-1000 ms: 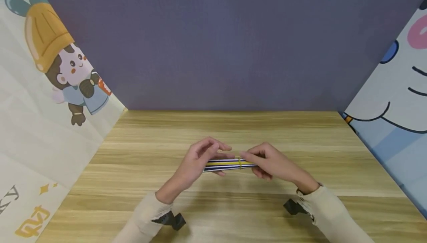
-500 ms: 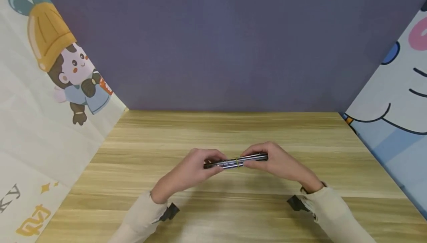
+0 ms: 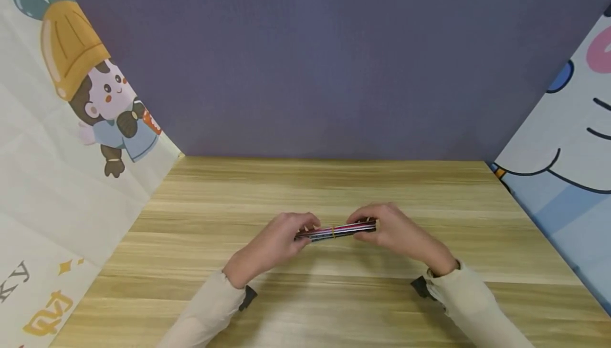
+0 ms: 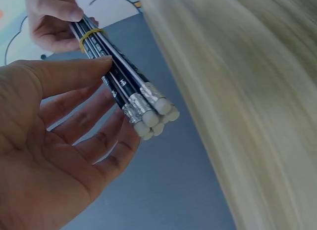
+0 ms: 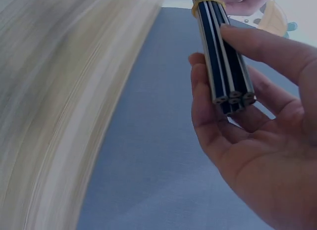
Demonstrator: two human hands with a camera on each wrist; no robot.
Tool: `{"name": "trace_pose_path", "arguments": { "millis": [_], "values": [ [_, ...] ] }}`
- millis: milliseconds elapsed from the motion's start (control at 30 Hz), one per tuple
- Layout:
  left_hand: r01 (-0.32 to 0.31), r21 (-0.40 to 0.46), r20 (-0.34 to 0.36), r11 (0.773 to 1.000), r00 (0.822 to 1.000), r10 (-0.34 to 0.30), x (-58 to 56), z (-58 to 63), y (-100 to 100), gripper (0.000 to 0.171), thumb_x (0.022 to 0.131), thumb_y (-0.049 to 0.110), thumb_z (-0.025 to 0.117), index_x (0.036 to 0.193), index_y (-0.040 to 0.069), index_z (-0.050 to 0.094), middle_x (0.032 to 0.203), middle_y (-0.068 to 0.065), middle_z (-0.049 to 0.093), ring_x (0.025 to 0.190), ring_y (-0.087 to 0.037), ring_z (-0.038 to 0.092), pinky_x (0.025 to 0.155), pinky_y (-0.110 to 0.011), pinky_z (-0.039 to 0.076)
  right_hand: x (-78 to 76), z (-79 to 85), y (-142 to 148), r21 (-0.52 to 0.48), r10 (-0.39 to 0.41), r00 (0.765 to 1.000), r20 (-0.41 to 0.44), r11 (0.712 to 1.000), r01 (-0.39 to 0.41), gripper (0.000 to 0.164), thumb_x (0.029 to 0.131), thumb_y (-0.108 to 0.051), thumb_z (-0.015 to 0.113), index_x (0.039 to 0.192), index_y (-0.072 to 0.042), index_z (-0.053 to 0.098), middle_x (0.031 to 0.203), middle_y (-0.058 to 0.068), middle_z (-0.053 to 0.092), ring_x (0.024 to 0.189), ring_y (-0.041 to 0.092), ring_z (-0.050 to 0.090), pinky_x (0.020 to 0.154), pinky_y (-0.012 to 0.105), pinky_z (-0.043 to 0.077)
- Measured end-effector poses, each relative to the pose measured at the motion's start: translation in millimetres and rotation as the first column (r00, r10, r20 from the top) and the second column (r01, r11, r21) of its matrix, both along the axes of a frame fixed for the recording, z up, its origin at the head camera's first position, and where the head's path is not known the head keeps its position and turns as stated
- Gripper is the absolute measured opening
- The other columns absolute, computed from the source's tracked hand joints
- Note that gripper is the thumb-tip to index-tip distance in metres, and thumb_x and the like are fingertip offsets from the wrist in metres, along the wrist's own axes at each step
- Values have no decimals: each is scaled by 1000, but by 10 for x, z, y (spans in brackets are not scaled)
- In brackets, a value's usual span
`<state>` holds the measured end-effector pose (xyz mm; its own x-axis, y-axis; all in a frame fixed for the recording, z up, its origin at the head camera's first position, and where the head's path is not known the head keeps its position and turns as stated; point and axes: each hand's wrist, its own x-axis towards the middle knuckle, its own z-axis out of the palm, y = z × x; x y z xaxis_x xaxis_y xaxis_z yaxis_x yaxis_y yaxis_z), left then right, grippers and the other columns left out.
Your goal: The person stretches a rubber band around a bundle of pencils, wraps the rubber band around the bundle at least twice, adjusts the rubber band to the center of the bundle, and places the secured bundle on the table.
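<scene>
A bundle of several striped pencils (image 3: 353,228) is held level above the table, a yellow rubber band (image 4: 91,37) round its middle. My left hand (image 3: 279,239) pinches the left end between thumb and fingers. White erasers (image 4: 151,117) in silver ferrules stick out there, and "HB" shows on the dark barrels. My right hand (image 3: 396,234) grips the other end, thumb on top and fingers beneath. In the right wrist view, the flat, unsharpened pencil ends (image 5: 234,97) point toward the palm. The rubber band sits between the two hands.
The wood-grain table (image 3: 324,305) lies under both hands. A dark blue-grey panel (image 3: 324,61) stands along its far edge. Cartoon-printed sheets flank it, the left sheet (image 3: 38,189) and the right sheet (image 3: 539,141).
The pencil bundle has been turned about its length, from a yellow and blue striped side to a dark side with a red stripe. My left fingers, loose earlier, now close on its end.
</scene>
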<state>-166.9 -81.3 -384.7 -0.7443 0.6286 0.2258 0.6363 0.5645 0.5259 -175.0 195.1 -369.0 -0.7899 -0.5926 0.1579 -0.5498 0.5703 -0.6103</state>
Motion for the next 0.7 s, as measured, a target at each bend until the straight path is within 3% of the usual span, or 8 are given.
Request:
{"name": "trace_pose_path", "arguments": {
  "millis": [133,400,700],
  "values": [
    [1,-49,-11,999,1000,-1,-26,-96,6,29,86,0,74,113,9,69,96,1,71,81,-6,62,69,-19,54,-16,-52,-9,27,17,1000,-13,1000,-17,23,83,-12,82,104,-16,74,98,-6,71,78,6,61,65,25,51],
    [22,-100,-36,995,999,-25,-57,-239,25,25,84,-1,76,106,8,69,90,1,69,76,-7,61,65,-19,53,-44,-170,-26,65,61,997,53,996,-64,19,84,-3,77,101,-12,75,96,-2,72,74,6,59,60,23,51],
    [6,-173,-62,985,998,-17,-45,-349,68,21,82,-2,76,99,7,70,90,-2,70,73,-7,59,61,-18,50,-71,-322,-66,150,56,996,68,987,-65,20,83,-2,78,98,-14,74,92,-7,70,78,8,62,64,25,52]
  ]
}}
